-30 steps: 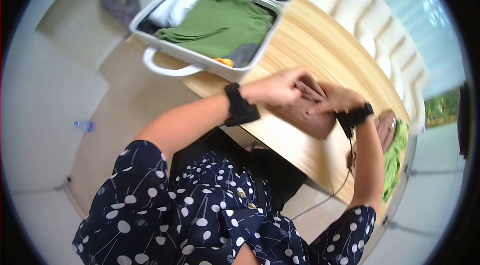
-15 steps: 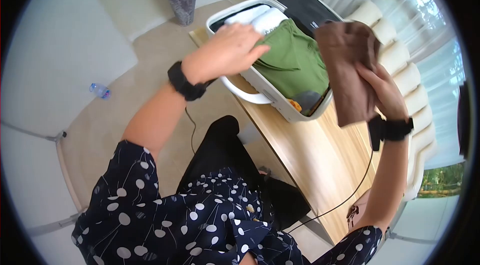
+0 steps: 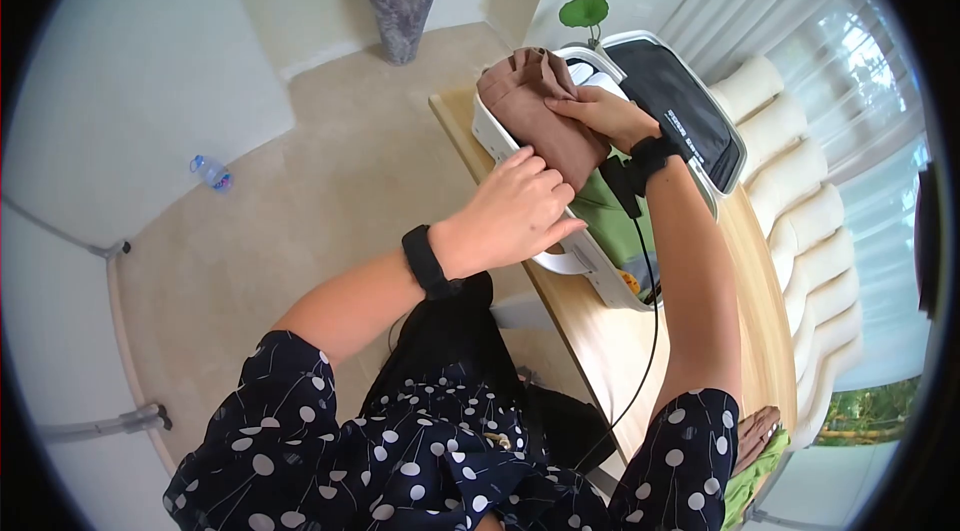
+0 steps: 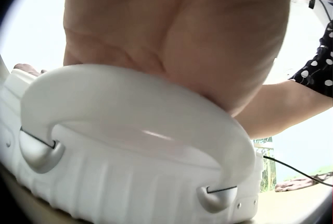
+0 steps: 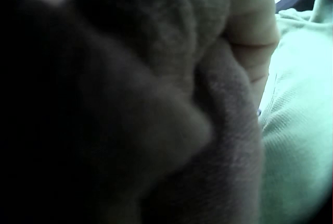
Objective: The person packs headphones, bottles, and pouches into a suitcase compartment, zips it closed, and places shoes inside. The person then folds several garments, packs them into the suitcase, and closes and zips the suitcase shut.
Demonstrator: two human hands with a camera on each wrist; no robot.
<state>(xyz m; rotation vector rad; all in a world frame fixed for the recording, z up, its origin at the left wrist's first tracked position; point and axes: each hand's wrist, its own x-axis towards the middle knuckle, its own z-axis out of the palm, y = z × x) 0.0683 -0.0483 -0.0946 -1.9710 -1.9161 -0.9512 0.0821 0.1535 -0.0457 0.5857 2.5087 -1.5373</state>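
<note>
A folded brown garment (image 3: pixel 545 116) lies over the far-left part of the open white suitcase (image 3: pixel 600 276), overlapping its rim. My right hand (image 3: pixel 605 116) holds it by the upper edge, thumb on top; in the right wrist view its bunched fabric (image 5: pixel 156 104) fills most of the picture. My left hand (image 3: pixel 510 211) is at the garment's near edge, fingertips against the cloth and thumb stretched out to the side. The left wrist view has that palm (image 4: pixel 177 31) right over the suitcase's white handle (image 4: pixel 130 94). A green garment (image 3: pixel 615 221) lies inside the suitcase, partly covered.
White rolled cloth (image 3: pixel 600 81) shows behind the brown garment. The suitcase stands on a wooden table (image 3: pixel 745 281), its dark-lined lid (image 3: pixel 675 101) laid back. Light green fabric (image 3: pixel 755 476) lies at the table's right end. A black cable (image 3: pixel 652 351) hangs from my right wrist.
My right hand has swung the brown garment from over the table, past the lid side, to the suitcase's far-left part. My left hand has come down from above the suitcase to its near rim.
</note>
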